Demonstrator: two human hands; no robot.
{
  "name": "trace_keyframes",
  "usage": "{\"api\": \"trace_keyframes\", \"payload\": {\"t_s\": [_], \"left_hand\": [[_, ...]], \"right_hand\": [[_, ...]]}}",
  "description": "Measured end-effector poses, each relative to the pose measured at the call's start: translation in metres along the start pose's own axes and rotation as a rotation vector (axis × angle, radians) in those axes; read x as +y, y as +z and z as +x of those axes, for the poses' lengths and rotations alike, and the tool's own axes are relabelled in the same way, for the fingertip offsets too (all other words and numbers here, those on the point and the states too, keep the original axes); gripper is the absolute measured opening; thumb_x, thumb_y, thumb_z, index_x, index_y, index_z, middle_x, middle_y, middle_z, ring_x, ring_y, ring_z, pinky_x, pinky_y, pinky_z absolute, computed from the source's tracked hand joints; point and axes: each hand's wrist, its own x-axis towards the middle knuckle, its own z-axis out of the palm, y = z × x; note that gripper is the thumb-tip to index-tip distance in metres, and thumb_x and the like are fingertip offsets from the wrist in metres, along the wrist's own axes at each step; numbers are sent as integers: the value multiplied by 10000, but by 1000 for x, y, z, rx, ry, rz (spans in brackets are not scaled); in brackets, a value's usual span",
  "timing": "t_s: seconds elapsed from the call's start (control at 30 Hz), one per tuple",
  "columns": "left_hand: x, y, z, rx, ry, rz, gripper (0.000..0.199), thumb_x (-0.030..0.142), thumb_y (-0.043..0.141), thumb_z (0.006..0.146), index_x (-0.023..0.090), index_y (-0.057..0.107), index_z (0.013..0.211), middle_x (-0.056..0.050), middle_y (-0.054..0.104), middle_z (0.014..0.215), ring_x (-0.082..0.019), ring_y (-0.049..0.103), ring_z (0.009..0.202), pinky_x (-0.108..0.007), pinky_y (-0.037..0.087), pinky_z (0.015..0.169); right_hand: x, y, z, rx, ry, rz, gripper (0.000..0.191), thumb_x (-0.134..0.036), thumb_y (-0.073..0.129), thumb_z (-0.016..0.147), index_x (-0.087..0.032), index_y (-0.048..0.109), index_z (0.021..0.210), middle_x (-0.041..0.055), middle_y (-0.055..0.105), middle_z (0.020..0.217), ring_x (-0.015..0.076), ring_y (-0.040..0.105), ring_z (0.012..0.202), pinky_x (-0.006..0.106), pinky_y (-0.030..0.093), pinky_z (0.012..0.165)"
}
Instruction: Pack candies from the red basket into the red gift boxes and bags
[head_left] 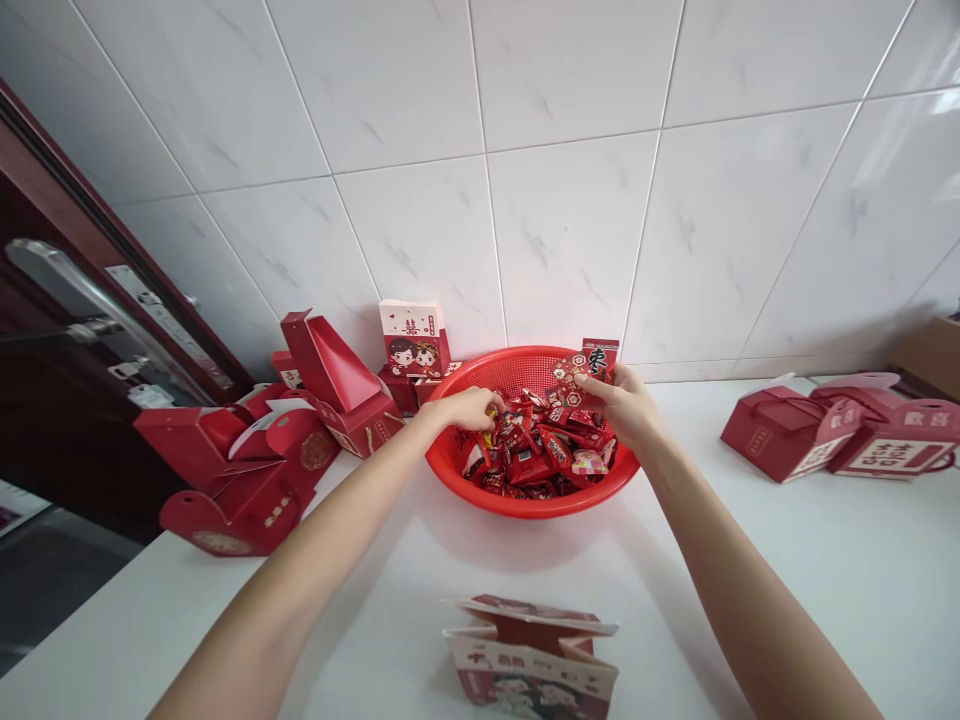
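Across the lower frame runs the white counter [862, 575], and the danger starts at its left edge: the front red box [281, 500] perches right there, flaps up, the left forearm crossing close in front. One careless elbow and it could go over the side!

Centre frame, the red basket [536, 508], heaped inside. A wrist leaning hard on its left rim might tilt it. The two closed boxes [780, 440] at the right of the frame look safe, well apart from both arms.

Down at bottom centre, here's the paper bag [532, 680], mouth gaping, upright between the forearms. It looks light; a forearm swinging inward could flatten it.

Now the hands! The left hand [474, 408] dips into the basket's left side, fingers curled; whether that grip has pinched anything, I cannot tell. The right hand [631, 405], over the right rim, has its grip pinching the red packet [571, 382] by one end, thumb on top. Loosen that thumb and it could slip back onto the pile.

And the small stuff, the wrapped sweets [551, 450], packed slick and loose: rough digging could flick one over the rim.
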Motion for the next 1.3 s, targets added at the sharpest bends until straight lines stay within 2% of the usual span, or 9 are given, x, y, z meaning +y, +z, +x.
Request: {"api": "trace_keyframes", "payload": {"t_s": [0.23, 0.43, 0.57, 0.67, 0.8, 0.9, 1.0, 1.13, 1.3], "left_hand": [[0, 5, 0, 57, -48, 15, 291, 115, 593, 522, 249, 774, 706, -31, 748, 744, -230, 658, 715, -290, 470, 671], [3, 9, -1, -7, -28, 17, 131, 164, 746, 492, 274, 721, 560, 9, 709, 603, -233, 655, 708, -308, 466, 772], [3, 8, 0, 72, -13, -22, 96, 316, 736, 659, 249, 706, 597, -16, 721, 647, -229, 658, 712, -311, 467, 762], [2, 8, 2, 248, 2, -211, 168, 386, 674, 771, 237, 682, 695, -19, 718, 704, -219, 668, 713, -313, 485, 738], [4, 9, 3, 214, 39, -582, 306, 506, 721, 759, 223, 606, 774, 38, 646, 654, -185, 672, 593, -324, 504, 699], [9, 5, 0, 234, 113, -762, 437, 566, 810, 668, 192, 638, 812, 2, 704, 813, -202, 718, 703, -354, 525, 781], [19, 1, -6, 281, 161, -872, 484, 615, 812, 674, 165, 691, 806, -55, 746, 905, -223, 712, 840, -389, 524, 883], [41, 2, -15, 345, 241, -947, 421, 465, 882, 649, 164, 685, 868, -54, 737, 1001, -214, 679, 971, -384, 510, 947], [65, 9, -13, 273, 311, -924, 503, 322, 904, 636, 171, 636, 1033, -62, 707, 1084, -212, 670, 1046, -372, 520, 941]], "right_hand": [[-6, 5, -3, 21, 14, -36, 361, -367, 896, 551, -201, 693, 799, 17, 736, 779, 172, 672, 685, 277, 576, 578], [-8, 4, -5, 0, 34, -76, 354, -360, 890, 575, -197, 698, 824, 31, 749, 811, 179, 680, 687, 300, 590, 604], [-7, 4, -5, 11, 46, -83, 352, -345, 889, 579, -197, 696, 833, 30, 749, 820, 183, 690, 709, 299, 592, 618], [-7, 5, -5, 3, 37, -70, 348, -354, 888, 587, -198, 698, 833, 32, 751, 828, 181, 688, 705, 301, 590, 620], [-6, 5, -4, 5, 20, -45, 361, -374, 896, 581, -198, 693, 821, 27, 745, 815, 177, 685, 700, 302, 589, 623], [-5, 5, -3, 27, 22, -43, 377, -383, 901, 573, -203, 682, 821, 15, 729, 787, 172, 679, 683, 306, 596, 621], [-6, 5, -4, 47, 34, -48, 360, -380, 894, 597, -209, 677, 828, 13, 724, 778, 176, 682, 676, 307, 605, 599], [-8, 6, -5, 66, 71, -39, 312, -361, 878, 650, -222, 674, 840, 8, 726, 791, 182, 691, 683, 310, 625, 568], [-8, 5, -5, 44, 111, -20, 301, -358, 861, 684, -225, 665, 870, -8, 729, 802, 151, 675, 647, 299, 638, 578]]}}
